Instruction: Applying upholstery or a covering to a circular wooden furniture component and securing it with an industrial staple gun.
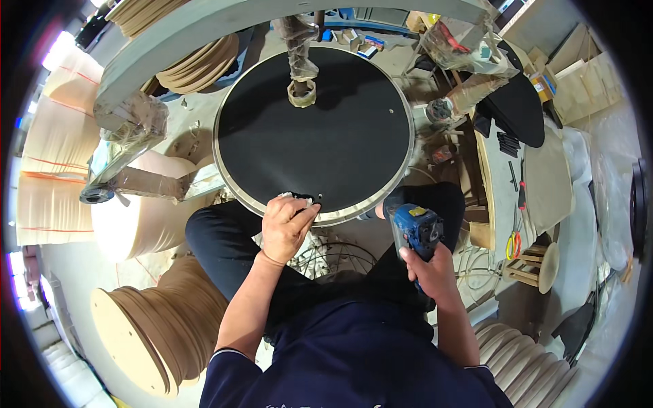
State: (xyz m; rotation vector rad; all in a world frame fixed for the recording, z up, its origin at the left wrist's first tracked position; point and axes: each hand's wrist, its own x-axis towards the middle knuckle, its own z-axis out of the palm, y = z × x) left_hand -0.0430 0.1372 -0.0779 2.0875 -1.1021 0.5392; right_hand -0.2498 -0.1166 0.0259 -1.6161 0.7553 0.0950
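Note:
A large round black-covered disc (313, 146) with a pale rim lies flat in front of me, above my knees. At its near edge my left hand (289, 221) is closed, fingertips and thumb bent down onto the black surface. Some crumpled white stuff (292, 196) shows by those fingers, and I cannot make out what they pinch. Small pale spots (320, 196) dot the disc close to the thumb. Over my right thigh, my right hand (434, 268) grips a blue-and-black pistol-grip power tool (416, 228), apart from the disc.
A plastic-wrapped post (299, 61) stands over the disc, with wrapped arms (146, 182) at both sides. Stacked wooden discs (163, 326) and pale rolls (64, 149) are on the left. On the right, a bench (500, 183) bears orange-handled scissors (513, 245); a stool (544, 268) stands below.

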